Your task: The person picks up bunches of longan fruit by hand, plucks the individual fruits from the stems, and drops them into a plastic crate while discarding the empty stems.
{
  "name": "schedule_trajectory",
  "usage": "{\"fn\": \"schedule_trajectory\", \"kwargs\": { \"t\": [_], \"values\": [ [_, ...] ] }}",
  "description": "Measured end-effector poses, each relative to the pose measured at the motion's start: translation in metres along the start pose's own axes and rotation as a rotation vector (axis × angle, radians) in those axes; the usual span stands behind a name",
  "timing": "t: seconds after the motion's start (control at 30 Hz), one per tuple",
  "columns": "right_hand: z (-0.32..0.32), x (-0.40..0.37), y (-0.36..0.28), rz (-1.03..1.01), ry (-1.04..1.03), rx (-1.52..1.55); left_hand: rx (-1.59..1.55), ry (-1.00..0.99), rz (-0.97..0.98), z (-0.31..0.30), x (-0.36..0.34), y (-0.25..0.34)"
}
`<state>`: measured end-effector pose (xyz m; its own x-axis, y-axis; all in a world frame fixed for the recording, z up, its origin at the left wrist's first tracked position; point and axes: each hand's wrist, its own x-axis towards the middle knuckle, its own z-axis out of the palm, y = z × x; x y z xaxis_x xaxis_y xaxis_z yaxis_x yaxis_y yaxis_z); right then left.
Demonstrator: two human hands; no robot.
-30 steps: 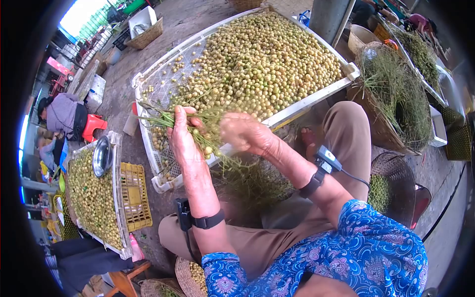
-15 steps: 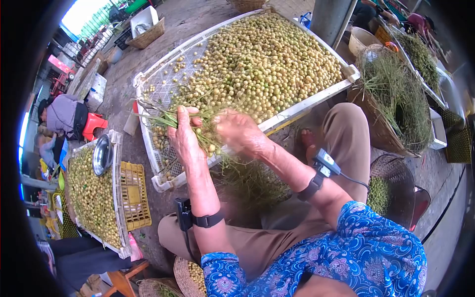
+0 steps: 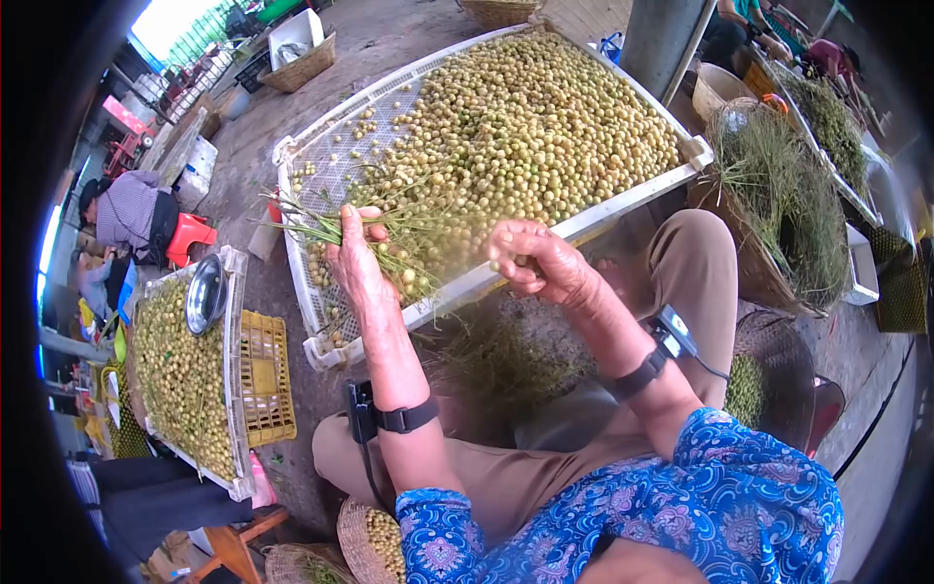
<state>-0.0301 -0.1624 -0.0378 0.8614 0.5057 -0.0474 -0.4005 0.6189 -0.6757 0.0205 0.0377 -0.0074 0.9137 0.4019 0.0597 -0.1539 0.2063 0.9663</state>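
My left hand (image 3: 362, 268) is closed round a bunch of thin green stems (image 3: 313, 226), its thumb pointing up. Some small round fruits (image 3: 409, 280) still hang from the stems on the right side of that hand. Off to the right, over the tray's near edge, my right hand (image 3: 547, 261) has its fingers curled in, with what looks like a small yellow-green fruit between them. Beneath and beyond both hands lies a white mesh tray (image 3: 623, 206) heaped with yellowish round fruits (image 3: 525, 127).
Bare stems (image 3: 506, 355) lie piled on the ground before my knees. A basket of stems (image 3: 778, 204) stands at right, beside a metal post (image 3: 662, 44). At left, another fruit tray holds a metal bowl (image 3: 205, 295), next to a yellow crate (image 3: 266, 380). People sit at both sides.
My right hand has drawn away from the bunch, rightward, and its fingers are now curled. The left hand keeps its hold on the stems in nearly the same place.
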Motion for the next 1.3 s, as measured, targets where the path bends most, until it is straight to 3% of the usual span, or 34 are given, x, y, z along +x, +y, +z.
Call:
{"fn": "schedule_trajectory", "kwargs": {
  "t": [0.13, 0.17, 0.23, 0.27, 0.33, 0.37, 0.43, 0.5, 0.57, 0.63, 0.7, 0.77, 0.83, 0.9, 1.0, 1.03, 1.07, 1.1, 1.13, 1.2, 1.3],
  "values": [
    [0.034, -0.004, -0.009, -0.107, -0.069, 0.029, 0.008, 0.036, 0.012, 0.001, -0.001, -0.004],
    [0.043, -0.004, -0.013, -0.120, -0.060, -0.108, 0.017, 0.024, 0.042, 0.004, -0.003, -0.003],
    [0.059, 0.012, -0.004, -0.272, 0.153, -0.664, 0.028, 0.003, 0.036, 0.009, -0.010, 0.000],
    [0.062, 0.022, 0.002, -0.272, 0.155, -0.665, 0.041, -0.027, 0.018, 0.011, -0.011, 0.000],
    [0.062, 0.040, 0.009, -0.714, 0.167, -1.215, 0.119, -0.053, -0.066, 0.012, -0.014, -0.003],
    [0.060, 0.043, 0.009, -0.761, 0.136, -1.286, 0.123, -0.053, -0.091, 0.012, -0.014, -0.006],
    [0.057, 0.046, 0.006, -0.660, 0.009, -1.620, 0.133, 0.017, -0.067, 0.015, -0.015, -0.007],
    [0.055, 0.045, 0.010, -0.630, -0.008, -1.710, 0.142, -0.067, -0.082, 0.007, -0.014, -0.010],
    [0.045, 0.049, 0.016, -0.812, -0.038, -1.799, 0.066, -0.085, -0.111, 0.006, -0.011, -0.019],
    [0.043, 0.052, 0.016, -0.734, -0.025, -1.837, 0.057, -0.058, -0.135, 0.013, -0.013, -0.020],
    [0.044, 0.054, 0.016, -0.712, 0.063, -1.774, 0.011, 0.087, -0.125, 0.018, -0.010, -0.023],
    [0.042, 0.055, 0.019, -0.680, 0.146, -1.710, -0.006, 0.090, -0.142, 0.024, -0.015, -0.023],
    [0.040, 0.057, 0.023, -0.748, 0.296, -1.686, -0.044, -0.029, -0.122, 0.028, -0.018, -0.022],
    [0.037, 0.056, 0.024, -0.732, 0.337, -1.684, -0.044, 0.016, -0.154, 0.037, -0.026, -0.017],
    [0.033, 0.050, 0.011, -0.690, 0.561, -1.436, 0.020, 0.008, -0.078, 0.029, -0.015, -0.030],
    [0.027, 0.051, 0.009, -0.762, 0.538, -1.153, -0.031, -0.011, -0.079, 0.026, -0.012, -0.032],
    [0.022, 0.049, 0.008, -0.696, 0.421, -0.707, -0.098, -0.018, -0.112, 0.023, -0.007, -0.033],
    [0.032, 0.032, -0.002, -0.462, 0.366, -0.322, -0.160, -0.027, -0.151, 0.019, -0.005, -0.032],
    [0.027, 0.023, -0.005, -0.394, 0.162, 0.012, -0.162, -0.027, -0.123, 0.016, -0.004, -0.025],
    [0.032, 0.011, -0.004, -0.297, 0.152, 0.077, -0.266, -0.079, -0.379, 0.011, -0.009, -0.014],
    [0.025, 0.005, 0.003, -0.121, 0.042, -0.043, -0.349, -0.112, -0.382, 0.007, -0.011, -0.010]
  ]
}}
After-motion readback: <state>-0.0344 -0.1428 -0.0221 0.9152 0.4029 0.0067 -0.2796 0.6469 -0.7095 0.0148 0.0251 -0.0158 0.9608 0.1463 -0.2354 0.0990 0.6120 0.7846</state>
